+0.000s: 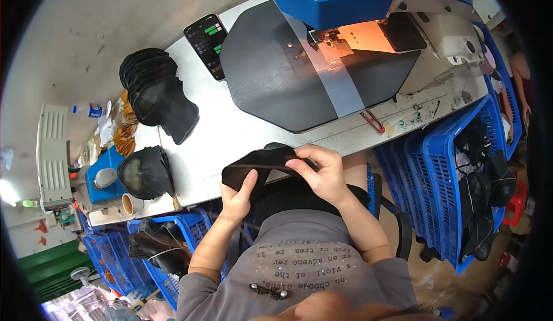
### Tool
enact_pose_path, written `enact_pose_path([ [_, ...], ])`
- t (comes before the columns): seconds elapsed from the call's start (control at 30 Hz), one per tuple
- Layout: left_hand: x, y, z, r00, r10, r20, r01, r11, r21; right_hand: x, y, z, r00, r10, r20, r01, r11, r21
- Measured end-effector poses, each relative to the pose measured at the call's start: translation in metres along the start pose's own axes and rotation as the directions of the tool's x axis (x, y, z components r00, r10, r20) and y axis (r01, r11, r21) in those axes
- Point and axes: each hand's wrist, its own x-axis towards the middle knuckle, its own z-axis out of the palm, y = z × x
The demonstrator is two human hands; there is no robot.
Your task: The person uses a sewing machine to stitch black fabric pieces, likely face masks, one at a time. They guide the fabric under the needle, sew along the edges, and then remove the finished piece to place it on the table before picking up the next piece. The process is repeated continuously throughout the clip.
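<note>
Close to my body, at the table's front edge, I hold a black curved fabric piece that looks like part of a shoe upper. My left hand grips its left end, thumb on top and the other fingers hidden beneath. At the right end, my right hand pinches its edge between thumb and fingers. Beyond my hands stands a blue sewing machine, its lamp lighting the needle area. Around the needle lies a dark eight-sided board, crossed by a strip of clear tape.
Black shaped pieces lie in a fanned stack on the left, with another pile nearer. A phone rests beside the board. A red-handled snipping tool lies at the front edge. Blue crates with black bundles stand right and lower left.
</note>
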Motion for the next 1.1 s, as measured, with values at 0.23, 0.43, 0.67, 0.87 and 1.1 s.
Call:
enact_pose_path([
  [0.23,0.000,0.001,0.002,1.000,-0.002,0.025,0.001,1.000,0.026,0.007,-0.006,-0.006,0.980,0.189,0.063,-0.199,0.918,0.342],
  [0.43,0.000,0.004,0.001,0.993,-0.054,0.106,0.047,0.997,0.069,0.005,-0.001,-0.017,0.989,0.140,0.048,-0.148,0.954,0.260],
  [0.67,0.006,0.020,0.002,0.965,-0.198,0.172,0.210,0.976,-0.052,0.011,-0.008,-0.024,0.989,-0.148,-0.019,0.143,0.977,-0.161],
  [0.87,0.012,0.024,0.006,0.942,-0.315,0.117,0.327,0.941,-0.092,0.007,-0.005,-0.039,0.968,-0.248,-0.030,0.221,0.907,-0.359],
  [1.1,0.016,0.026,0.003,0.965,-0.256,0.047,0.260,0.958,-0.122,-0.019,-0.004,-0.106,0.956,-0.137,-0.260,-0.023,0.846,-0.533],
])
